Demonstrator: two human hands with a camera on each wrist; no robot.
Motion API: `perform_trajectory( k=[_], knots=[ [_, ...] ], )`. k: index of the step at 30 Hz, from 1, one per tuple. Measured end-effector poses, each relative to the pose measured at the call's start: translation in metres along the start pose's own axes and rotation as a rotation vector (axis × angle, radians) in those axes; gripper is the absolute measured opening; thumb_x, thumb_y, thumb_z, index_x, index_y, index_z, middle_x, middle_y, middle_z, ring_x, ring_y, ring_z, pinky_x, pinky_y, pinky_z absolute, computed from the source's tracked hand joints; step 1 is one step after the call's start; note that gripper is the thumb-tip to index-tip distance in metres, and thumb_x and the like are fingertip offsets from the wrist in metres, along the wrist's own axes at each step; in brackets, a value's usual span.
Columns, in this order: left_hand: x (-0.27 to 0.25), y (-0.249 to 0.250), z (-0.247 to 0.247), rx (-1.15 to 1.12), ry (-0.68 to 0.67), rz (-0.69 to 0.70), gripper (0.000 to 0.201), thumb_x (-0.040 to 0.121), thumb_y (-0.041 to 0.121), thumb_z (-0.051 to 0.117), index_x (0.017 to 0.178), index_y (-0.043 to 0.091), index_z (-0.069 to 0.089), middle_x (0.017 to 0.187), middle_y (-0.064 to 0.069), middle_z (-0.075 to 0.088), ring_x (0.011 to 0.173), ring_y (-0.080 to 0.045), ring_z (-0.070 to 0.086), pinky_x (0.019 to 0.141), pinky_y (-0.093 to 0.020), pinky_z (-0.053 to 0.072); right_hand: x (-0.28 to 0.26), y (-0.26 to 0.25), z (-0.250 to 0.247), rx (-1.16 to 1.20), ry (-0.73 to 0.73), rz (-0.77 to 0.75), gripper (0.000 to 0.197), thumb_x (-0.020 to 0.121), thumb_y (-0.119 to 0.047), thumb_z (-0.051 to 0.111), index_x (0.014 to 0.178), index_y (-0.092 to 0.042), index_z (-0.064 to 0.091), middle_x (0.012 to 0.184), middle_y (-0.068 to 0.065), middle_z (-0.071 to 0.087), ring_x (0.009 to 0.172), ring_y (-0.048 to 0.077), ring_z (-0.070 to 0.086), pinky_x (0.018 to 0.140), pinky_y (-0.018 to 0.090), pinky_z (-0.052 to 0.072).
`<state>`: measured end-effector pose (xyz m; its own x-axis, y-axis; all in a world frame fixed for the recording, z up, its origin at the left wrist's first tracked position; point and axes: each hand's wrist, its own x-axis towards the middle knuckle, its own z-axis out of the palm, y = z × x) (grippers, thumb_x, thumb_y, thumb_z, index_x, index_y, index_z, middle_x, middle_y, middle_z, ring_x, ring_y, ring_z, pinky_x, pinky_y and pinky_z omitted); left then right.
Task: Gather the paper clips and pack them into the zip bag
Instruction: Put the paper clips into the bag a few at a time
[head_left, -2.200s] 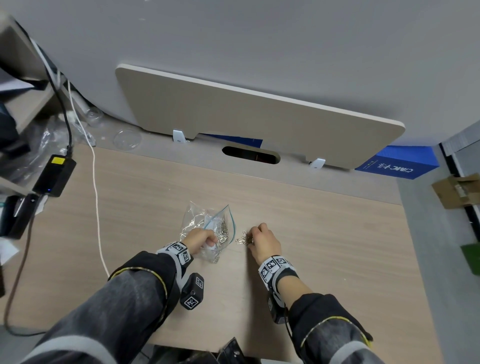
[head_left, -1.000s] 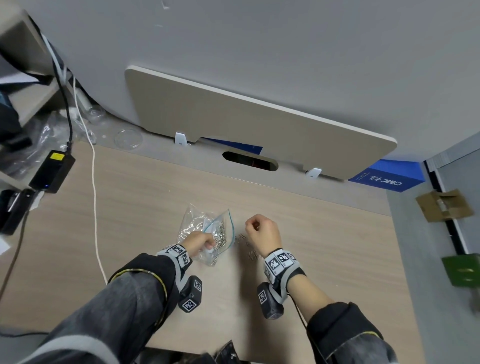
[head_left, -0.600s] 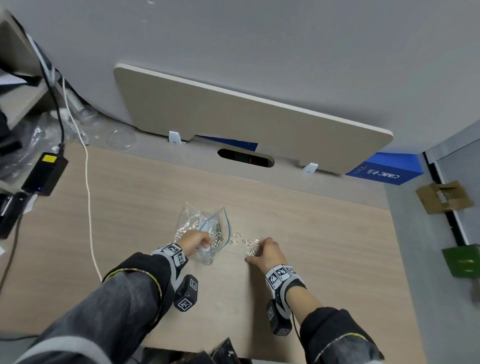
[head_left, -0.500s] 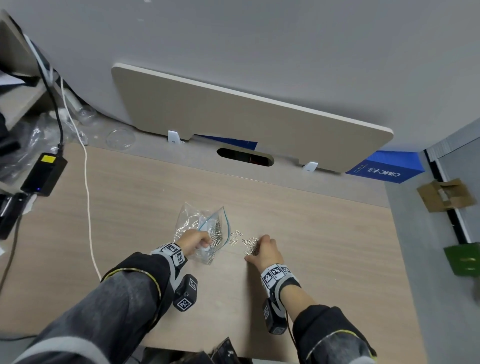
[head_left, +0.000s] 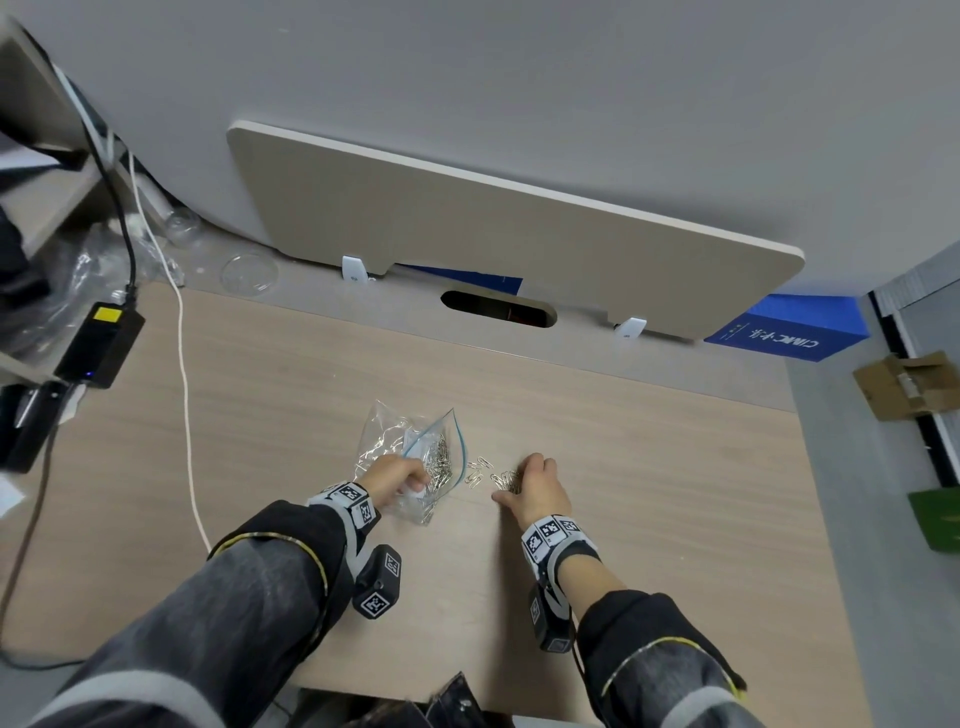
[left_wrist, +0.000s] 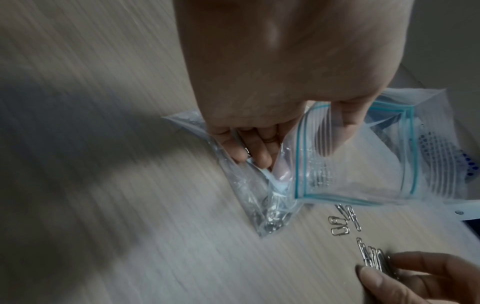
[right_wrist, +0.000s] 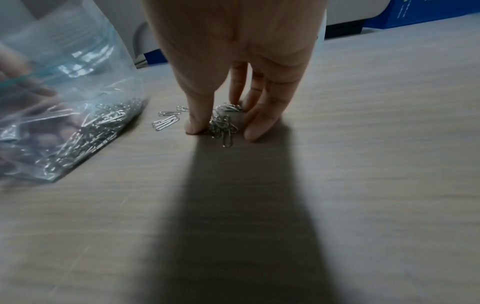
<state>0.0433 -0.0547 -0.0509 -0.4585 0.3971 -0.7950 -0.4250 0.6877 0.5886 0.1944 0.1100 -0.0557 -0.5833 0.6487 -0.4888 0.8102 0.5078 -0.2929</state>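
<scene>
**A:** What am I looking at?

**B:** A pale wood-grain worktop (head_left: 649, 467) fills the scene, with a grey wall beyond it. Nearest you, both dark sleeves reach forward, each wrist wearing a band with black-and-white markers.

**A:** Where is my left hand?

**B:** Your left hand (head_left: 397, 478) sits left of centre, its fingers (left_wrist: 255, 152) curled round the near side of the clear zip bag (head_left: 410, 452). They pinch the plastic just below the blue-edged mouth, which stands open and faces your right hand. A heap of silver clips already lies inside the bag, against its lower corner.

**A:** And my right?

**B:** Your right hand (head_left: 535, 486) is just right of the bag, palm down. Its fingers (right_wrist: 262, 121) and thumb are narrowly spread, tips touching the worktop on either side of a small pile of paper clips (right_wrist: 223, 125). They bracket the pile; whether any clip is lifted off the surface I cannot tell.

**A:** Any clips loose?

**B:** Yes, a few stray clips (head_left: 478, 470) lie flat between the bag's mouth and your right hand, touching neither.

**A:** What lies farther off?

**B:** On the far left, a black power adapter (head_left: 98, 343) with a yellow label, and a white cable (head_left: 182, 389) running along the worktop. At the back, a beige board (head_left: 493, 228) leans against the wall, with a blue box (head_left: 789, 332) behind its right end.
</scene>
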Motion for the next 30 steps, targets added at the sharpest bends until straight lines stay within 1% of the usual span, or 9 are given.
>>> perform_trajectory(
  k=[3, 10, 16, 20, 24, 27, 28, 29, 30],
  knots=[
    [0.001, -0.001, 0.000, -0.004, 0.000, 0.004, 0.017, 0.083, 0.010, 0.056, 0.069, 0.010, 0.066, 0.068, -0.002, 0.059, 0.051, -0.011, 0.039, 0.044, -0.020, 0.027, 0.003, 0.000, 0.003, 0.038, 0.007, -0.038, 0.043, 0.082, -0.032, 0.072, 0.111, -0.009, 0.049, 0.115, 0.009, 0.051, 0.097, 0.033, 0.060, 0.082, 0.038, 0.049],
    [0.002, -0.003, -0.001, 0.000, 0.005, -0.004, 0.018, 0.082, 0.012, 0.056, 0.067, 0.011, 0.066, 0.068, -0.002, 0.059, 0.052, -0.012, 0.037, 0.044, -0.022, 0.025, 0.005, 0.004, 0.007, 0.046, 0.037, -0.078, 0.018, 0.091, -0.023, 0.062, 0.102, -0.010, 0.057, 0.111, 0.008, 0.058, 0.095, 0.030, 0.059, 0.081, 0.037, 0.048],
    [0.001, -0.001, -0.001, 0.002, -0.003, 0.000, 0.018, 0.083, 0.012, 0.055, 0.069, 0.010, 0.066, 0.068, -0.001, 0.059, 0.051, -0.012, 0.037, 0.044, -0.022, 0.025, 0.008, 0.002, 0.008, 0.017, 0.034, -0.069, 0.016, 0.094, -0.023, 0.056, 0.103, -0.009, 0.058, 0.112, 0.010, 0.059, 0.099, 0.033, 0.060, 0.079, 0.035, 0.045],
    [0.001, 0.000, 0.000, 0.004, -0.005, 0.011, 0.022, 0.085, 0.010, 0.054, 0.066, 0.011, 0.065, 0.068, -0.002, 0.058, 0.050, -0.012, 0.039, 0.043, -0.020, 0.027, 0.008, 0.001, 0.009, -0.046, 0.017, -0.075, 0.016, 0.093, -0.016, 0.052, 0.108, -0.008, 0.056, 0.116, 0.012, 0.057, 0.100, 0.037, 0.060, 0.078, 0.037, 0.046],
    [-0.001, -0.001, -0.001, 0.001, -0.006, 0.021, 0.020, 0.084, 0.010, 0.055, 0.067, 0.011, 0.065, 0.068, -0.002, 0.058, 0.050, -0.011, 0.040, 0.043, -0.019, 0.027, 0.006, 0.000, 0.013, -0.074, 0.023, -0.080, 0.017, 0.092, -0.009, 0.050, 0.109, -0.008, 0.054, 0.117, 0.012, 0.055, 0.098, 0.038, 0.061, 0.075, 0.037, 0.045],
    [-0.002, -0.001, -0.001, 0.006, -0.011, 0.032, 0.019, 0.084, 0.010, 0.054, 0.069, 0.010, 0.065, 0.069, -0.002, 0.058, 0.051, -0.011, 0.040, 0.043, -0.019, 0.028, 0.010, 0.000, 0.009, 0.016, 0.024, -0.055, 0.014, 0.093, -0.014, 0.053, 0.104, -0.008, 0.059, 0.110, 0.012, 0.059, 0.100, 0.034, 0.060, 0.078, 0.034, 0.046],
    [-0.001, -0.001, -0.001, 0.009, -0.012, 0.034, 0.019, 0.085, 0.011, 0.054, 0.069, 0.010, 0.065, 0.070, -0.001, 0.058, 0.051, -0.011, 0.041, 0.044, -0.019, 0.028, 0.013, 0.001, 0.008, 0.077, 0.025, -0.041, 0.011, 0.092, -0.015, 0.056, 0.099, -0.008, 0.060, 0.105, 0.012, 0.063, 0.096, 0.033, 0.062, 0.079, 0.034, 0.047],
    [-0.001, -0.001, -0.001, 0.012, -0.012, 0.031, 0.019, 0.085, 0.011, 0.054, 0.069, 0.011, 0.065, 0.070, -0.001, 0.059, 0.051, -0.011, 0.040, 0.043, -0.020, 0.028, 0.014, 0.002, 0.005, 0.176, 0.024, -0.009, 0.007, 0.091, -0.015, 0.059, 0.091, -0.009, 0.061, 0.095, 0.012, 0.065, 0.088, 0.032, 0.065, 0.076, 0.036, 0.052],
    [-0.001, -0.001, -0.002, 0.013, -0.012, 0.027, 0.019, 0.085, 0.012, 0.054, 0.069, 0.011, 0.065, 0.070, -0.001, 0.059, 0.050, -0.011, 0.039, 0.042, -0.020, 0.027, 0.015, 0.005, 0.004, 0.311, 0.023, 0.033, 0.008, 0.089, -0.014, 0.062, 0.083, -0.009, 0.059, 0.083, 0.011, 0.066, 0.074, 0.030, 0.067, 0.071, 0.039, 0.056]
  ],
)
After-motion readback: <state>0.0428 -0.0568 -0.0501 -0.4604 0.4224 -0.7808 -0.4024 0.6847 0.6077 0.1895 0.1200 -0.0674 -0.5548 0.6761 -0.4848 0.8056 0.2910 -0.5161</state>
